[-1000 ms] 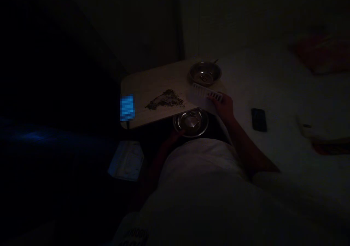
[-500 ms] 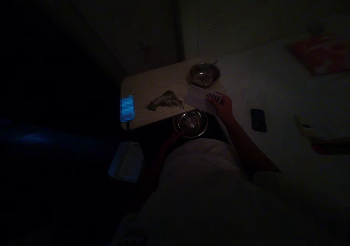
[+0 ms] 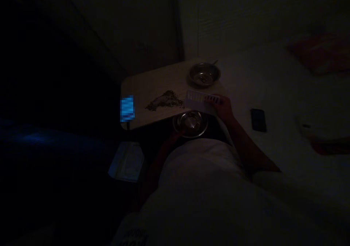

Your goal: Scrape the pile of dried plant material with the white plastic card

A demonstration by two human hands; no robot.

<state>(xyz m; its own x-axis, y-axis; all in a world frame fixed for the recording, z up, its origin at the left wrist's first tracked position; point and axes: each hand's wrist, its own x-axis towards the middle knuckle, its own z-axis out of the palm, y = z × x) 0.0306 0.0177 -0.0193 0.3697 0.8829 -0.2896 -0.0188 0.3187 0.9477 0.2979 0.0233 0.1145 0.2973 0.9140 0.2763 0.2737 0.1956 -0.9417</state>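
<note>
A: Dim rm; worktop [image 3: 147, 83] sitting just beyond near bowl [image 3: 201, 125]. Hands?
B: R hand [image 3: 224, 109]'s gripping slotted piece [image 3: 195, 98] beyond bowl; L hand [image 3: 176, 135]'s holding its rim. Dark bits [image 3: 168, 102] lying beyond-left; snugging bowl under edge's prob. limiting spills.

The lower bowl [image 3: 201, 126] is gleaming like metal – smooth, glossy – and the upper bowl [image 3: 195, 73] is showing a duller metallic sheen. The slotted piece [image 3: 194, 102] is looking like plastic, the tabletop [image 3: 153, 81] like grained wood, the shirt [image 3: 202, 165] like matt cloth.
</note>
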